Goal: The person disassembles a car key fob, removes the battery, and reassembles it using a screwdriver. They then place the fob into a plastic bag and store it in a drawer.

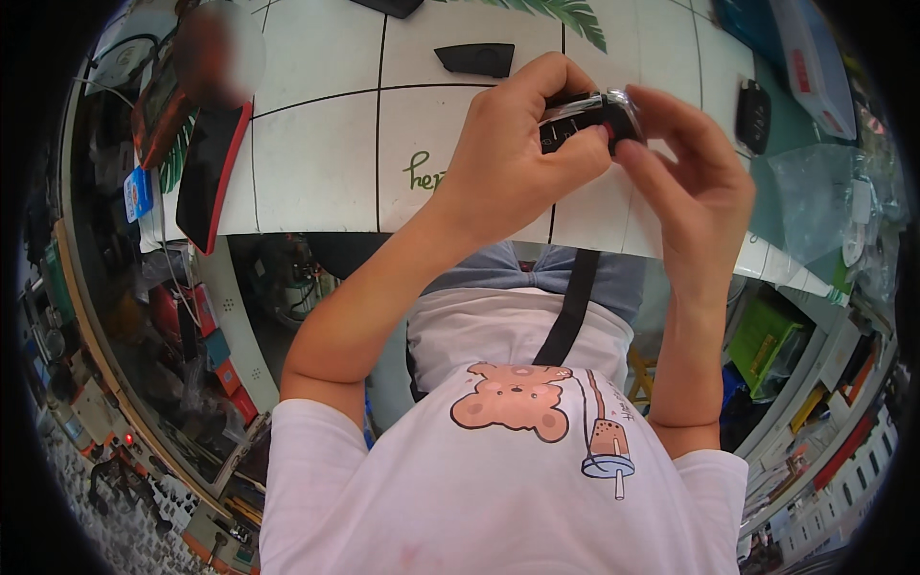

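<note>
Both hands hold a black car key fob (pixel 585 117) above the white surface (pixel 316 163), the left hand (pixel 513 158) clenched round its body, right hand (pixel 695 187) fingers pinching its metal end, shell apparently not yet apart.

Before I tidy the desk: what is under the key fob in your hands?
Under the key fob, held in both hands, left hand and right hand, lies the white gridded mat. The patch straight below is covered by the hands.

Bright even light, perhaps slightly soft, warped edges.
</note>
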A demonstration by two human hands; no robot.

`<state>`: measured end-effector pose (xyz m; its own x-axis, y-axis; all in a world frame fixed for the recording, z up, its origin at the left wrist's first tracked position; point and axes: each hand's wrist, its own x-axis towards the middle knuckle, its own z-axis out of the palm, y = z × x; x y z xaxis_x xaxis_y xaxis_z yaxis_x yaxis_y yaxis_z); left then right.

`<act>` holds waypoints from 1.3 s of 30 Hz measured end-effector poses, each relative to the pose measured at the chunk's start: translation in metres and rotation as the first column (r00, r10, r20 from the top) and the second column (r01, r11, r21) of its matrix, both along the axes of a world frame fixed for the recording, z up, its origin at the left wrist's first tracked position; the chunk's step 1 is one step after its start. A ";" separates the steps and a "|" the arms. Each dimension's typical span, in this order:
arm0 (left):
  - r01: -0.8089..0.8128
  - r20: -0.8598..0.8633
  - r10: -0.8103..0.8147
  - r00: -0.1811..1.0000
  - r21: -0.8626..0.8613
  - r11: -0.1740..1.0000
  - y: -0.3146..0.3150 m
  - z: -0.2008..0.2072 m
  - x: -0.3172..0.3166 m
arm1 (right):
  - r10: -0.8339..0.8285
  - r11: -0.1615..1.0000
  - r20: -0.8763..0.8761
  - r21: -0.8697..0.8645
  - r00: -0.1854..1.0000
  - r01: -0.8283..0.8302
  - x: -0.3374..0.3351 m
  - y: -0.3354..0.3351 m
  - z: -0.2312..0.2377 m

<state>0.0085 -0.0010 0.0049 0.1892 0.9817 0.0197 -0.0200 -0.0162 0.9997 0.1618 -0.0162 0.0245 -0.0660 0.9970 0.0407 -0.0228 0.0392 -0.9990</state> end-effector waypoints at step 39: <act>0.031 -0.290 0.179 0.940 0.596 0.802 -0.002 -0.010 0.004 | 0.001 0.981 -0.017 0.196 1.000 0.002 0.009 -0.007 -0.010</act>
